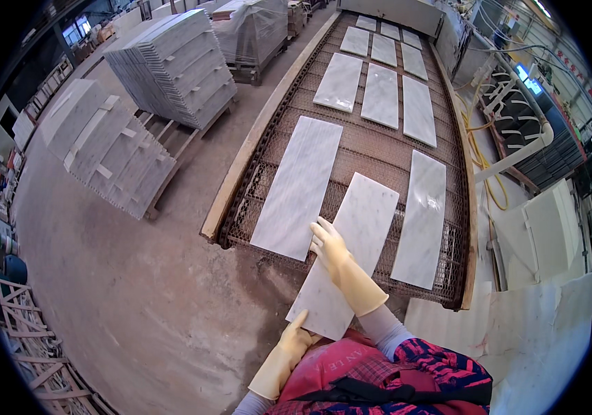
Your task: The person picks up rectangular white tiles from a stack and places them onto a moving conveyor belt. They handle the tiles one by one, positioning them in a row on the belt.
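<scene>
Both my hands wear pale yellow rubber gloves. My right hand lies flat on top of a white marble tile, near its left edge. My left hand holds the near corner of the same tile. The tile lies tilted, its far half on the metal mesh conveyor and its near end sticking out past the belt's front edge toward me. Two more white tiles lie on the belt, one to its left and one to its right.
Further up the mesh belt lie several more marble tiles. Stacks of tiles on wooden pallets stand on the concrete floor at left. White slabs lean at the right, with yellow hoses and machinery behind.
</scene>
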Demonstrator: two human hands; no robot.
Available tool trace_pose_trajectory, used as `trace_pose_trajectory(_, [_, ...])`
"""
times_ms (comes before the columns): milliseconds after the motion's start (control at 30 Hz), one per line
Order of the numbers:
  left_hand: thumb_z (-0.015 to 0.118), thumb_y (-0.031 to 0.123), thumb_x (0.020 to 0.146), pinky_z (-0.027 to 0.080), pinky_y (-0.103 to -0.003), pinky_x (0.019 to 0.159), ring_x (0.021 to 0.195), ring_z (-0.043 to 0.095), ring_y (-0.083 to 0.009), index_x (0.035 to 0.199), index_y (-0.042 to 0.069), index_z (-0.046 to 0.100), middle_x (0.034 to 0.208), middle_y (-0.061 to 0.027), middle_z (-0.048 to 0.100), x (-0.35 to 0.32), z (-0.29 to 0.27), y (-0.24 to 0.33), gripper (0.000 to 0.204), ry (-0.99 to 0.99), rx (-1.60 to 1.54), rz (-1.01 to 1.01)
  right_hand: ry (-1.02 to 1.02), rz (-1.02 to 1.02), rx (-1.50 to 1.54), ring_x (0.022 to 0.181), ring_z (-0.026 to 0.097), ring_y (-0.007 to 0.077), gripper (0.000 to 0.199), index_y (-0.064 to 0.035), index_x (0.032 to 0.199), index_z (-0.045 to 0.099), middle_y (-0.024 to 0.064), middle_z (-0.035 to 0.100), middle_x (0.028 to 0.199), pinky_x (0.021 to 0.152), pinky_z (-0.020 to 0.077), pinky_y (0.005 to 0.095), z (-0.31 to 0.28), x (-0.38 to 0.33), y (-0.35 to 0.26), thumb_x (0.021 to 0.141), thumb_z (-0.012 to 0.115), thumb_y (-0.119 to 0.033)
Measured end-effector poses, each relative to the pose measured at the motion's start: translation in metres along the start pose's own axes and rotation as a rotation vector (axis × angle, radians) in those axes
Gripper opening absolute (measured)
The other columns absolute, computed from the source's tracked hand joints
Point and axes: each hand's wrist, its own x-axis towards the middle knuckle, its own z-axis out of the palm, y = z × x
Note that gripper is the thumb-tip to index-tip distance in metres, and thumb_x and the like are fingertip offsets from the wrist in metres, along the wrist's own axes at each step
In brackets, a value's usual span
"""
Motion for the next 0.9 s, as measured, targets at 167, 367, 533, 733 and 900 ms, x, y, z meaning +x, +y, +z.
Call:
trace_pose_trajectory(167, [0.048, 0.039, 0.108, 0.035, -0.054, 0.121, 0.143, 0.045, -0.0349, 0.158, 0.007, 0.034, 0.159, -0.0159, 0.043, -0.007, 0.007, 0.000, 0.060, -0.029, 0.029, 0.030, -0.169, -0.250, -0.232, 0.141, 0.047, 0.0217, 0.052, -0.0109, 0.153, 0.048, 0.0132, 0.052, 0.153, 0.119, 0.0334, 0.0374, -0.012, -0.030, -0.002, 0.104, 0.059, -0.026])
trace_pose_trajectory(367, [0.029, 0.049, 0.111, 0.036, -0.052, 0.121, 0.145, 0.042, -0.0343, 0.160, 0.007, 0.029, 0.161, -0.0171, 0.039, -0.015, 0.028, -0.001, 0.065, -0.083, 0.175, 0.202, -0.214, -0.559, -0.547, 0.134, 0.055, 0.0247, 0.041, -0.0138, 0.144, 0.059, 0.0129, 0.062, 0.141, 0.115, 0.0394, 0.0371, -0.009, -0.046, 0.015, 0.103, 0.058, -0.020])
trace_pose_trajectory(533, [0.028, 0.052, 0.110, 0.029, -0.053, 0.123, 0.145, 0.042, -0.0303, 0.160, 0.009, 0.029, 0.161, -0.0129, 0.040, 0.005, -0.013, 0.004, 0.066, -0.141, 0.277, 0.228, -0.194, -0.924, -0.800, 0.118, 0.061, 0.0348, 0.039, -0.0099, 0.135, 0.063, 0.0175, 0.067, 0.125, 0.104, 0.0469, 0.0438, -0.003, -0.042, 0.031, 0.096, 0.064, -0.016])
trace_pose_trajectory(733, [0.022, 0.058, 0.109, 0.040, -0.057, 0.117, 0.139, 0.048, -0.0374, 0.157, 0.005, 0.036, 0.156, -0.0182, 0.045, 0.000, 0.001, 0.008, 0.073, -0.049, 0.189, 0.204, -0.282, -1.168, -0.943, 0.102, 0.061, 0.0363, 0.038, -0.0048, 0.129, 0.064, 0.0153, 0.069, 0.109, 0.093, 0.0503, 0.0451, 0.008, -0.068, -0.007, 0.092, 0.066, -0.015])
trace_pose_trajectory(900, [0.025, 0.057, 0.109, 0.044, -0.059, 0.112, 0.134, 0.053, -0.0384, 0.151, 0.004, 0.044, 0.150, -0.0189, 0.050, 0.003, 0.006, 0.015, 0.070, -0.020, 0.186, 0.173, -0.402, -1.096, -0.941, 0.102, 0.062, 0.0358, 0.034, -0.0067, 0.125, 0.066, 0.0144, 0.070, 0.108, 0.090, 0.0515, 0.0450, -0.009, -0.093, -0.008, 0.094, 0.065, -0.020])
